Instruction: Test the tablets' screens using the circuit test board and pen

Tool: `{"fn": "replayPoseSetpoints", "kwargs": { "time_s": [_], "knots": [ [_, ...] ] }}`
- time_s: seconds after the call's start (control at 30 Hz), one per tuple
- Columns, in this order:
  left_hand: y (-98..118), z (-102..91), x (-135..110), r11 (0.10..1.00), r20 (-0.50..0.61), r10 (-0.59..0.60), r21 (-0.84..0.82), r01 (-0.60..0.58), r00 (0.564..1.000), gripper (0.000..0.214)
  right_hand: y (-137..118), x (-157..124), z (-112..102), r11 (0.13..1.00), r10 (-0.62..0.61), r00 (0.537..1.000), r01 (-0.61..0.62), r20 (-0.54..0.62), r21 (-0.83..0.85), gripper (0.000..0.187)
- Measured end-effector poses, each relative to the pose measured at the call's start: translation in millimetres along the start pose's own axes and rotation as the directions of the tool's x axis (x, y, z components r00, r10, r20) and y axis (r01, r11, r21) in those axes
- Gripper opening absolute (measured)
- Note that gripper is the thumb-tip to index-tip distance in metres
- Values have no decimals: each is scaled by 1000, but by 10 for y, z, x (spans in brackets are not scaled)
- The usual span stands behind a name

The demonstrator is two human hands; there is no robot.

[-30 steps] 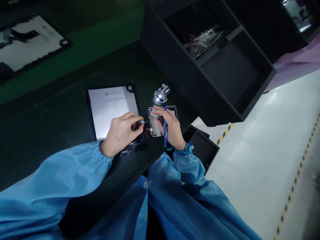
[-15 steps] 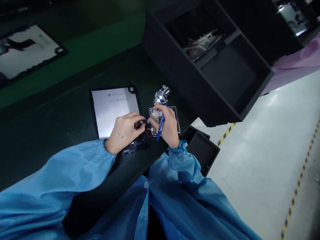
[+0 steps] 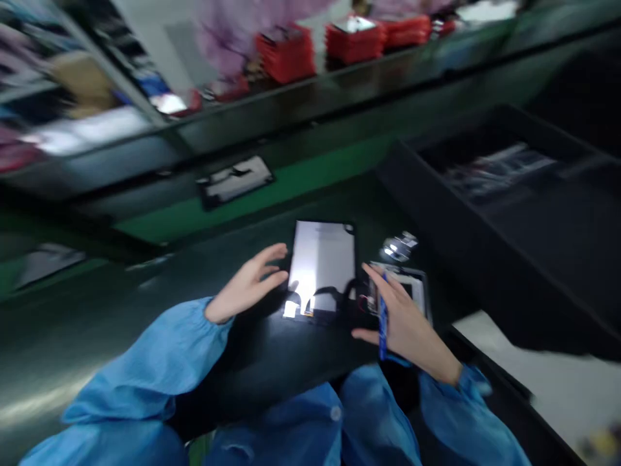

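A tablet-like panel [image 3: 324, 262] with a pale, shiny face and dark edges lies on the dark table between my hands. Just left of it is my left hand [image 3: 250, 285], open, with fingers apart and nothing in them. On the panel's right side, my right hand [image 3: 400, 320] has its fingers stretched but keeps a blue pen [image 3: 383, 327] tucked against it. Partly under that hand lies a flat piece with a white border [image 3: 418, 288], its left part covered. A small shiny metal object [image 3: 398, 247] stands just beyond it. The picture is blurred.
A large black compartment box [image 3: 466, 213] stands on the right, with blurred items inside. Another panel [image 3: 237, 181] leans near the green strip at the back. Across the bench are stacks of red trays [image 3: 286, 55] and a person in a pink sleeve [image 3: 223, 39].
The view has swung up and left, showing the far bench. My left hand has come off the panel to its left and opened from a pinch. My right hand has spread, pen still held.
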State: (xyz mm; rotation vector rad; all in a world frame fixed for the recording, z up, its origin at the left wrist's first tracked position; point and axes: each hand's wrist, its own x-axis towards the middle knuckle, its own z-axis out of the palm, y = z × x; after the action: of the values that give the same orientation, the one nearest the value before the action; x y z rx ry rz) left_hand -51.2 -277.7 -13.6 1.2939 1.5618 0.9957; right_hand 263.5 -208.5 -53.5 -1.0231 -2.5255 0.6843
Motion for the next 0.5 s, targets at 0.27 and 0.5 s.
{"fn": "replayPoseSetpoints", "kwargs": {
  "time_s": [0.27,0.5],
  "knots": [
    [-100,8,-337,782,37,-352,-537,315,935,74,510,180,418,967,-83,997,80,0,-240,122],
    [-62,118,-161,621,11,-514,-685,381,857,34,676,159,502,980,-57,997,48,-42,-191,126]
  ]
}}
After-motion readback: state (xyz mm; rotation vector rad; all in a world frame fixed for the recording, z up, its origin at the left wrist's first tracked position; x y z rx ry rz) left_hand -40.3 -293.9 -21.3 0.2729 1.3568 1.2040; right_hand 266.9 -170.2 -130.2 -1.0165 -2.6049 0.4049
